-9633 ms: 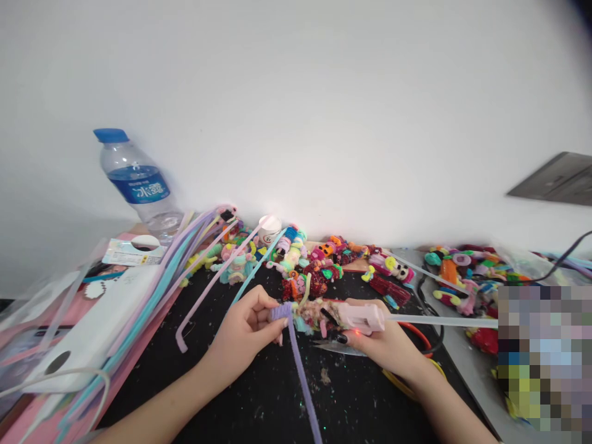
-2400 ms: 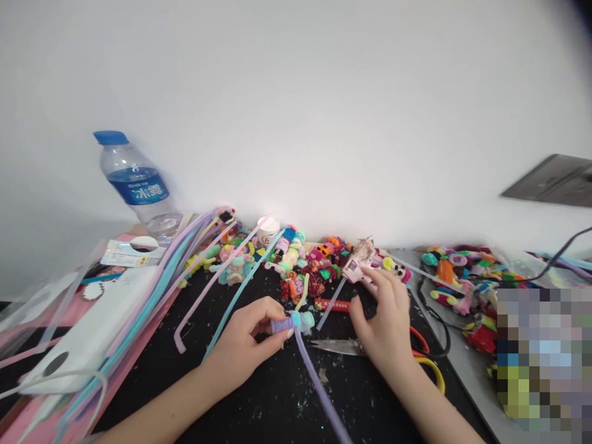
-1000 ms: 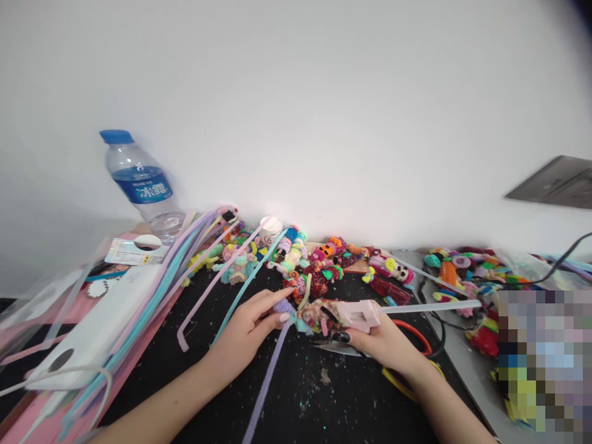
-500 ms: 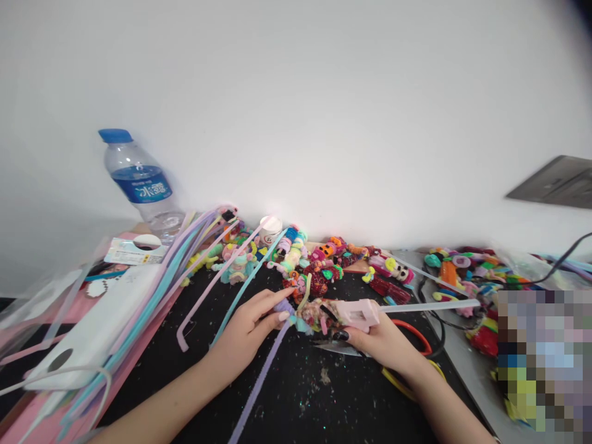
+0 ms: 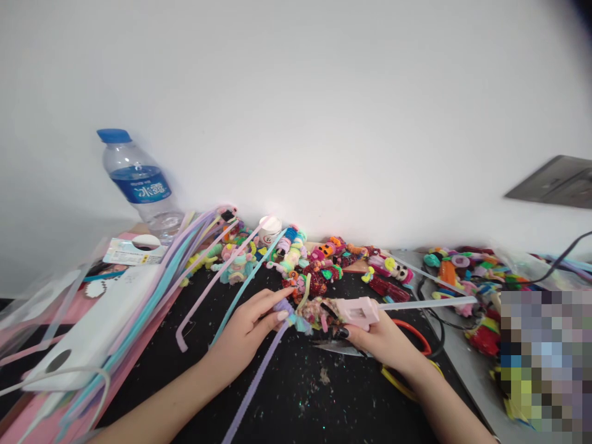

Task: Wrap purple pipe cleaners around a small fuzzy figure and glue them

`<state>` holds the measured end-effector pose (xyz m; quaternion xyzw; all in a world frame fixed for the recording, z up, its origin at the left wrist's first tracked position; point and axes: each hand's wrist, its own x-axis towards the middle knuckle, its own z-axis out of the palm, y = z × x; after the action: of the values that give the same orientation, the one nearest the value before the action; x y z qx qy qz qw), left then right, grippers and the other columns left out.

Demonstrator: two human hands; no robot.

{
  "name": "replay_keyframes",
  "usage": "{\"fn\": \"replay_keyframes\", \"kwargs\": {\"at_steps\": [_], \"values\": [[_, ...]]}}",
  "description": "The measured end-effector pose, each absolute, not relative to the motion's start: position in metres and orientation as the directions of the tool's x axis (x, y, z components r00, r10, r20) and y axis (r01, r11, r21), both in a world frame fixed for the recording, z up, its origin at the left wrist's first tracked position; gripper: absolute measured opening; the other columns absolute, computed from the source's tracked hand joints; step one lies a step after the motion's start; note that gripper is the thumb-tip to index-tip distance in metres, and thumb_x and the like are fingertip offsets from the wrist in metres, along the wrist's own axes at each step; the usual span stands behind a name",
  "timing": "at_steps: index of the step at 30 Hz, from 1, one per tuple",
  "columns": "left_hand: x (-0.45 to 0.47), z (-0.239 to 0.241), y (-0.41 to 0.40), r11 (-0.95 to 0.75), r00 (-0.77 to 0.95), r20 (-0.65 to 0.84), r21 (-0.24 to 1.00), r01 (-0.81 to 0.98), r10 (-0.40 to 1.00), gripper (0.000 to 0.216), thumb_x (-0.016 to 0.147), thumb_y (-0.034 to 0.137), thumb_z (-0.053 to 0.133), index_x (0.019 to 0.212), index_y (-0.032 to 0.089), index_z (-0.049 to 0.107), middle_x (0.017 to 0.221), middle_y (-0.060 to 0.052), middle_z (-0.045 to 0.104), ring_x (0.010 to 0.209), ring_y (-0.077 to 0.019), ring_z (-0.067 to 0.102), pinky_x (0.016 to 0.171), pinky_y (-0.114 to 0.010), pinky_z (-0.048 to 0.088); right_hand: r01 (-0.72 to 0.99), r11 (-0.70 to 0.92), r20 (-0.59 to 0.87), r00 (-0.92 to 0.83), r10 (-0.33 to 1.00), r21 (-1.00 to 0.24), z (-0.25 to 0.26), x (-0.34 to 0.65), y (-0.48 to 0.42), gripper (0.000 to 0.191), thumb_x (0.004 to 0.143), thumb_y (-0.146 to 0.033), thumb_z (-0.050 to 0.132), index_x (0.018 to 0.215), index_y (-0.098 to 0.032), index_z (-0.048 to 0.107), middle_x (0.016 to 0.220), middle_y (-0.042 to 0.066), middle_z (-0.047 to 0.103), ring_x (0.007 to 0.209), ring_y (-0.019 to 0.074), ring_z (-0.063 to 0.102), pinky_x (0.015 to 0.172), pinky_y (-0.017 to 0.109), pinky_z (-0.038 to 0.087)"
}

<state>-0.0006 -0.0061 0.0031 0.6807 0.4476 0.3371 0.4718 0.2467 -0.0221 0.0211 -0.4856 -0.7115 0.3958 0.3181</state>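
My left hand is closed, its thumb and fingers pinching a purple pipe cleaner. The pipe cleaner is bunched at the fingertips, and its long tail runs down toward the near edge. In my right hand is a pale pink hot glue gun, with a whitish glue stick poking out of its back. Fuzzy, stained residue covers the gun's front, which points left at the purple bunch. Light blue fluff lies between the two; whether the tip touches it, I cannot tell. Beneath the right hand, scissors blades rest on the black mat.
Several colourful pipe-cleaner figures line the wall side. At left are a water bottle, loose pastel pipe cleaners and a white box. Orange and yellow handles lie right, near a black cable.
Both hands keep almost the same position and grip. The purple tail has shifted slightly left at its near end.
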Motion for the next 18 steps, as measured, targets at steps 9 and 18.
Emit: {"fn": "replay_keyframes", "kwargs": {"at_steps": [9, 18], "values": [[0.0, 0.007, -0.008, -0.136, 0.364, 0.03, 0.953, 0.27, 0.931, 0.036, 0.088, 0.033, 0.046, 0.123, 0.03, 0.057, 0.092, -0.003, 0.056, 0.091, -0.02, 0.053, 0.076, -0.029, 0.046, 0.538, 0.249, 0.089, -0.305, 0.948, -0.805, 0.018, 0.25, -0.022, 0.021, 0.078, -0.035, 0.057, 0.08, -0.017, 0.068, 0.072, 0.003, 0.067, 0.064, 0.019, 0.061, 0.058, 0.027, 0.05], [0.003, 0.012, -0.01, -0.013, 0.269, -0.031, 0.987, 0.159, 0.963, 0.03, 0.085, 0.033, 0.052, 0.112, 0.022, 0.06, 0.098, -0.004, 0.062, 0.087, -0.0188, 0.057, 0.073, -0.028, 0.046, 0.854, 0.271, 0.289, -0.15, 0.946, -0.443, 0.027, 0.259, -0.013, 0.013, 0.08, -0.025, 0.048, 0.087, -0.019, 0.057, 0.077, 0.003, 0.064, 0.066, 0.0188, 0.06, 0.059, 0.027, 0.043]]}}
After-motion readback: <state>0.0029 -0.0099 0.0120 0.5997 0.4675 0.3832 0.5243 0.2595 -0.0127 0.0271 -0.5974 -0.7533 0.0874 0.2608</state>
